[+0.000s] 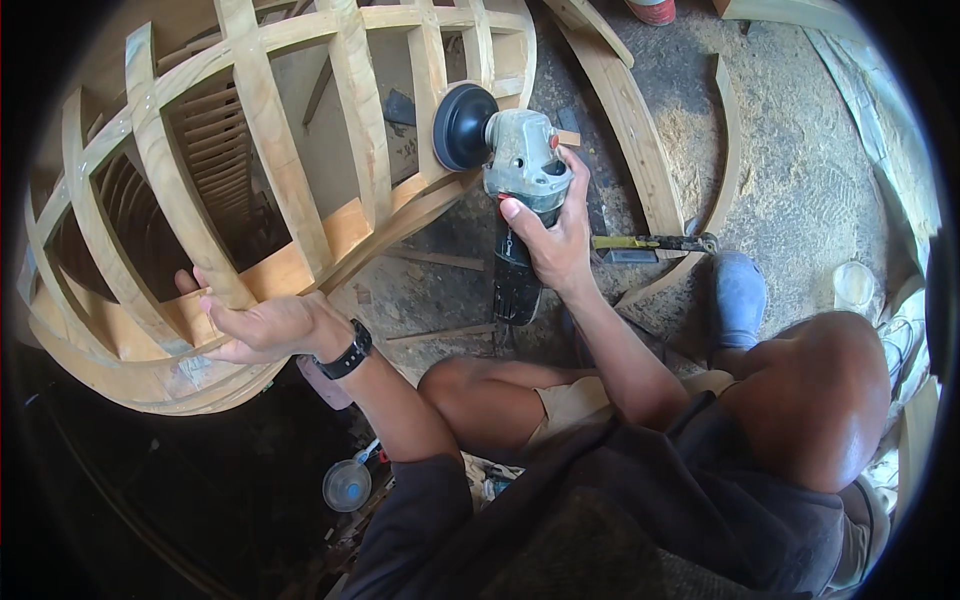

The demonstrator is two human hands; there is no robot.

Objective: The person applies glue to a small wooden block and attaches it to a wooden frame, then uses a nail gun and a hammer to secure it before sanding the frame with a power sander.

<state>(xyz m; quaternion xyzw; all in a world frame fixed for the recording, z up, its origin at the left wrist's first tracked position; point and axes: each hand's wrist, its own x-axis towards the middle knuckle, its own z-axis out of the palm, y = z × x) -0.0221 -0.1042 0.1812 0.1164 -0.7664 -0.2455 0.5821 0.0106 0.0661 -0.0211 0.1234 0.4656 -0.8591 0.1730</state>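
A curved wooden frame (362, 110) with several upright slats stands at the left. My left hand (268, 325), with a black watch on its wrist, is closed round the foot of one slat at the lower rail; some fingertips show behind the wood. My right hand (558, 238) grips an angle grinder (527, 150) by its body, the thumb lying across it. The grinder's round black backing pad (465, 127) faces the frame and is at a slat near its right end. Whether the pad touches the wood, or is spinning, I cannot tell.
Curved wooden strips (630, 130) lie on the dusty floor at the right, beside a yellow-handled tool (640, 242). My blue clog (739, 300) rests near it. A clear plastic cup (347, 485) is at lower left, and crumpled sheeting (890, 165) runs along the right edge.
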